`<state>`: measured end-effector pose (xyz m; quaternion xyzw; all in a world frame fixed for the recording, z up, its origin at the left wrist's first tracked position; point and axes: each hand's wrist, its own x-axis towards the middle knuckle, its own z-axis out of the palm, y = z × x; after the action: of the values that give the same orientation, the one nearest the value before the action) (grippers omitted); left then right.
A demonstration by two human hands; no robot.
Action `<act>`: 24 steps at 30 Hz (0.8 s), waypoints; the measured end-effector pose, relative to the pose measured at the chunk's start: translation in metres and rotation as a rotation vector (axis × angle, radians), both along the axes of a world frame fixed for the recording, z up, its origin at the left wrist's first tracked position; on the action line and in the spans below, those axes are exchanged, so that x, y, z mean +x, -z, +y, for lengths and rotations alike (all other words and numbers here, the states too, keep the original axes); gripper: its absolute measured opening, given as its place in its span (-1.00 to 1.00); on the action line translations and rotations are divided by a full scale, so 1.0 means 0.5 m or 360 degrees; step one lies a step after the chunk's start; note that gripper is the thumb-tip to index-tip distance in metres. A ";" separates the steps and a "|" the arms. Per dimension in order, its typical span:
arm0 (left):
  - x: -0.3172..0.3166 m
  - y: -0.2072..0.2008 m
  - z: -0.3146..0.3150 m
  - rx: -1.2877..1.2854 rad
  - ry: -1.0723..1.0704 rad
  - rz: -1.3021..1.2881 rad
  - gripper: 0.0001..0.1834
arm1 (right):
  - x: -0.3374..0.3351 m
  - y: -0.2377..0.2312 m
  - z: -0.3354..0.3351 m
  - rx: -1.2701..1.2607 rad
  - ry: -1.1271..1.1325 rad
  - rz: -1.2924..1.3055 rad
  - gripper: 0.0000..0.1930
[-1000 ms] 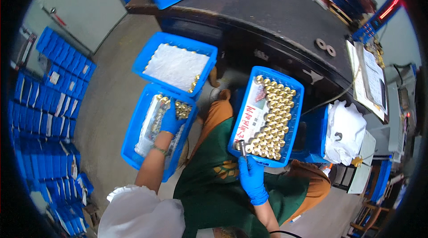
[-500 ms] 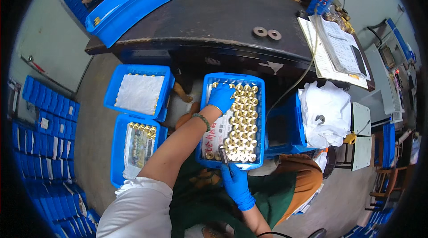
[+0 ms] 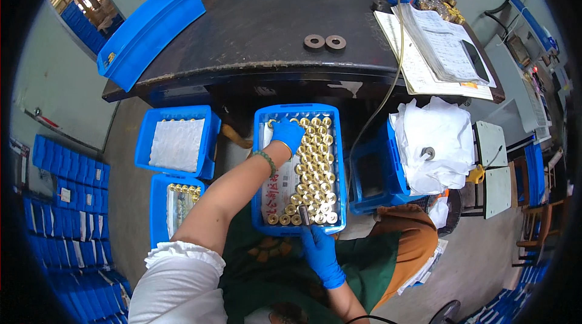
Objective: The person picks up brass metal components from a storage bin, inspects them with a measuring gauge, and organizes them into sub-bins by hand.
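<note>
A blue plastic bin (image 3: pixel 341 169) sits in front of me with rows of round brass fittings (image 3: pixel 315 157) standing on a printed sheet (image 3: pixel 274 193). My left hand (image 3: pixel 288 135), in a blue glove, reaches down among the fittings at the bin's far left, fingers bent and together. Its fingertips are partly hidden, so what they grip cannot be made out. Over the near rim, my gloved right hand (image 3: pixel 319 254) is closed round a slim dark metal rod-shaped tool (image 3: pixel 304 215), whose tip points at the nearest fittings. A black cable runs by my right forearm.
Two blue bins (image 3: pixel 140 151) (image 3: pixel 159 215) with fittings and sheets stand at left. A dark desk (image 3: pixel 254 27) ahead holds a long blue tray (image 3: pixel 151 36), two metal rings (image 3: pixel 314 43) and papers (image 3: pixel 439 45). At right, white cloth (image 3: pixel 433 142) fills another bin.
My view has shifted, so the desk and bins sit differently in the picture. My right hand and its tool are slightly further right along the near rim. My left hand stays at the far-left fittings.
</note>
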<state>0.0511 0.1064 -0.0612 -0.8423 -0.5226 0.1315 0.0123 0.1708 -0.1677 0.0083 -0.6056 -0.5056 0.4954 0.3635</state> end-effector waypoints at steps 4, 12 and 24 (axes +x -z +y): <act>0.004 0.008 -0.001 0.0012 -0.0132 0.0025 -0.75 | 0.004 -0.001 -0.003 -0.0089 0.0068 0.0104 -0.84; -0.047 0.008 0.014 -0.0063 0.0192 -0.0404 -0.77 | -0.005 0.013 -0.003 -0.0070 0.0077 0.0121 -0.83; -0.101 -0.005 0.046 -0.0269 0.0496 -0.0607 -0.77 | -0.002 0.023 -0.021 0.0145 0.0138 0.0076 -0.77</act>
<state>0.0007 0.1295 -0.0586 -0.9202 -0.3665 0.0100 -0.1370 0.1697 -0.1782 -0.0031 -0.5977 -0.4921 0.4699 0.4240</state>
